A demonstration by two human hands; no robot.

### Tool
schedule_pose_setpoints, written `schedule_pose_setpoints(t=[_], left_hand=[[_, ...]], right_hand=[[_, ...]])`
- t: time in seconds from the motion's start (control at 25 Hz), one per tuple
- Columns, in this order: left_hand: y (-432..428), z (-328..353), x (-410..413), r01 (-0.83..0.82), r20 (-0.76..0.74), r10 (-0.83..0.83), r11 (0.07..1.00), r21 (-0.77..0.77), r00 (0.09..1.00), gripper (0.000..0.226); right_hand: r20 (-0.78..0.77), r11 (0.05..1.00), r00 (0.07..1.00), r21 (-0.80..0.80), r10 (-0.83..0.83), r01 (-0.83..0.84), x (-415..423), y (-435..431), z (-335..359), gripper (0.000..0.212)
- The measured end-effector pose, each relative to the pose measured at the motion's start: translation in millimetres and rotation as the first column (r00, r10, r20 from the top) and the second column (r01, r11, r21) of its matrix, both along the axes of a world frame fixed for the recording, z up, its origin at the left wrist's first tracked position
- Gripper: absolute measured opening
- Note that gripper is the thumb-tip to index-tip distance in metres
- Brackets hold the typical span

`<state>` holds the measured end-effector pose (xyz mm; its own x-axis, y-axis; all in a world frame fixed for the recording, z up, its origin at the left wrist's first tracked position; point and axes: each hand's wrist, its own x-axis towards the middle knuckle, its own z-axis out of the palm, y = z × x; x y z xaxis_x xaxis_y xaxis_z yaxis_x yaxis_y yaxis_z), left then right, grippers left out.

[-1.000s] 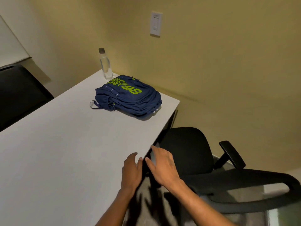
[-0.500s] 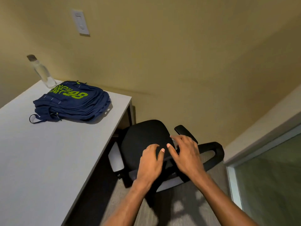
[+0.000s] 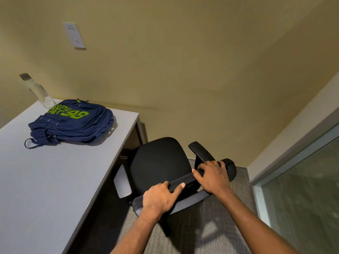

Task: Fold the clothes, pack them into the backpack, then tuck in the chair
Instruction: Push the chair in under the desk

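Head view, from big to small: the white table [image 3: 55, 180] fills the left side, and the black chair [image 3: 159, 162] stands just right of its right edge. The seat is wholly out in the open, not under the top. On the far part of the table lies the navy backpack [image 3: 73, 125], flat and bulging. No loose clothes show anywhere, so folding and packing look finished, though I cannot tell whether its zip is fully closed. The left hand [image 3: 159, 197] grips the near left part of the chair's backrest top, fingers curled over the rim. The right hand [image 3: 213, 177] clamps the same rim further right, beside the right armrest, fingers wrapped over it. What seems left is the last step: pushing the chair in under the table. A clear bottle [image 3: 39, 92] stands just behind the backpack.
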<state>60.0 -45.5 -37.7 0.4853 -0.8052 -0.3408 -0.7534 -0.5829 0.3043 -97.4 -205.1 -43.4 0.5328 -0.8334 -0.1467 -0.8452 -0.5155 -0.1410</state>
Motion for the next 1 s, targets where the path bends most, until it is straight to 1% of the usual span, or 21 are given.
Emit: schedule_pose_setpoints(t=[0.08,0.2,0.4,0.56,0.72,1.0], left_hand=[[6.4,-1.1,-1.5,0.032,0.065,-0.033,0.999,0.013,0.997,0.096],[14.2,-4.5,-4.7,0.021,0.131,-0.022,1.0,0.01,0.991,0.097],[25.5,-7.0,-7.3,0.013,0.149,-0.014,1.0,0.005,0.989,0.099],[41.1,-7.2,-4.4,0.035,0.174,-0.035,0.999,0.002,0.984,0.094],[59.1,-11.2,-5.1,0.049,0.18,-0.045,0.999,-0.013,0.983,0.097],[94.1,-20.1,-5.7,0.0,0.14,0.006,0.999,-0.045,0.99,0.1]], right_hand=[[0.011,1.0,1.0,-0.002,-0.012,0.012,0.4,3.4,1.0,0.066],[0.039,0.998,0.997,0.015,-0.059,0.059,0.0,10.1,1.8,0.064],[0.053,0.996,0.995,0.005,-0.085,0.085,0.9,25.5,2.4,0.059],[0.051,0.995,0.995,-0.048,-0.087,0.09,2.2,46.5,1.1,0.051],[0.078,0.99,0.995,-0.116,-0.068,0.077,-1.1,65.2,-14.4,0.05],[0.102,0.995,0.994,-0.097,-0.029,0.038,-0.5,96.3,-14.0,0.041]])
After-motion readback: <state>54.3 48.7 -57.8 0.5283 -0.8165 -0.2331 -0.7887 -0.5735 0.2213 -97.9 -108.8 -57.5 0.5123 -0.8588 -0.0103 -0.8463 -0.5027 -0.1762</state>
